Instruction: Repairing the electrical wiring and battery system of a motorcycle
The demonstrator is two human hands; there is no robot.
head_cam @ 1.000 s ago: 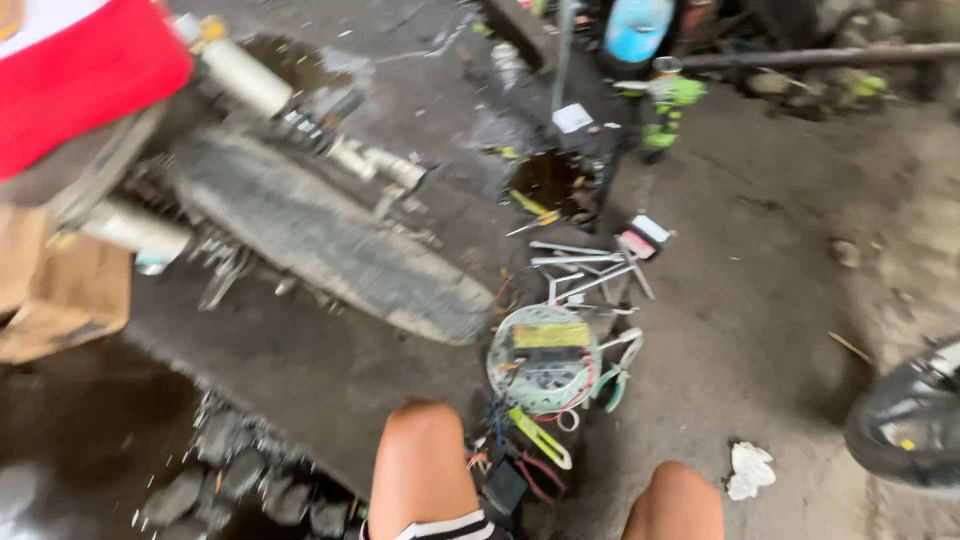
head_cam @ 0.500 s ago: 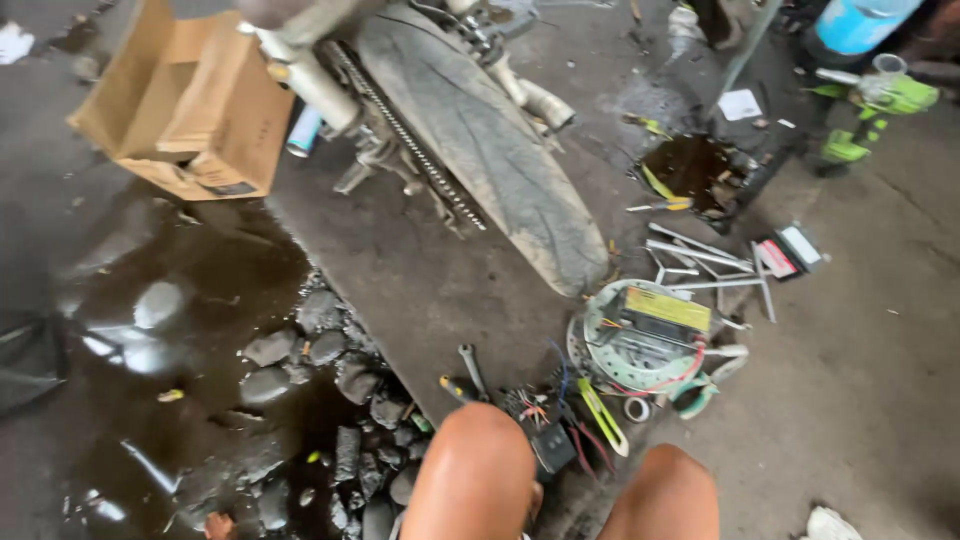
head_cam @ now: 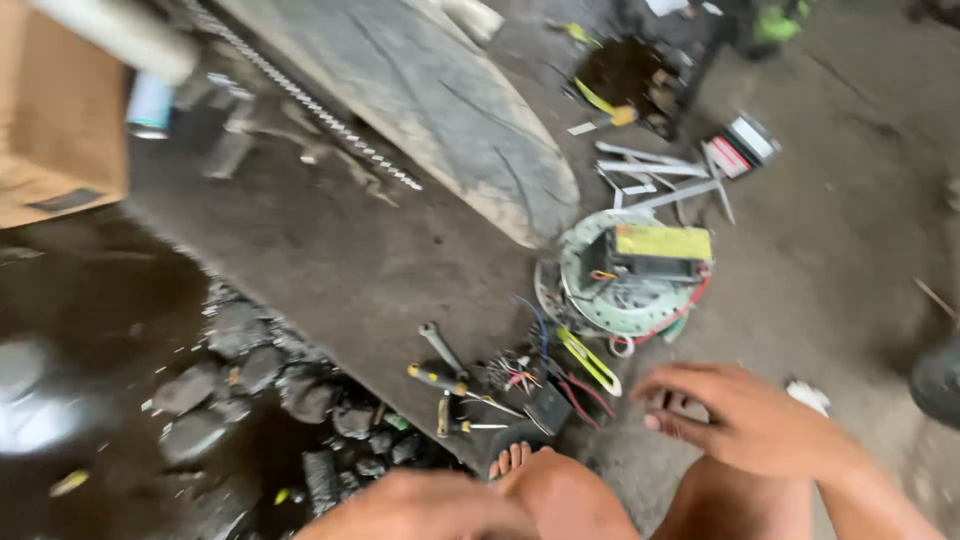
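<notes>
My right hand (head_cam: 740, 412) hovers low at the right, fingers spread and bent, holding nothing, just right of a tangle of coloured wires (head_cam: 530, 378) on the ground. My left hand (head_cam: 420, 505) is a blur at the bottom edge, above my knee (head_cam: 560, 495); its fingers cannot be made out. In front of my toes (head_cam: 512, 458) lie a spanner (head_cam: 441, 349), yellow-handled screwdrivers (head_cam: 440, 382) and a yellow-green tool (head_cam: 590, 360). A round green-white lid (head_cam: 585, 290) holds a dark block with a yellow top (head_cam: 660, 242).
A motorcycle tyre (head_cam: 450, 110) and chain (head_cam: 300, 95) fill the upper middle. A cardboard box (head_cam: 55, 120) stands at the upper left. Dark wet stones (head_cam: 250, 390) lie at the left. Metal wrenches (head_cam: 650, 170) lie beyond the lid. A black rubber thing (head_cam: 938, 380) is at the right edge.
The view has swung down and closer. My two hands have come into view at the bottom; before, only my knees showed.
</notes>
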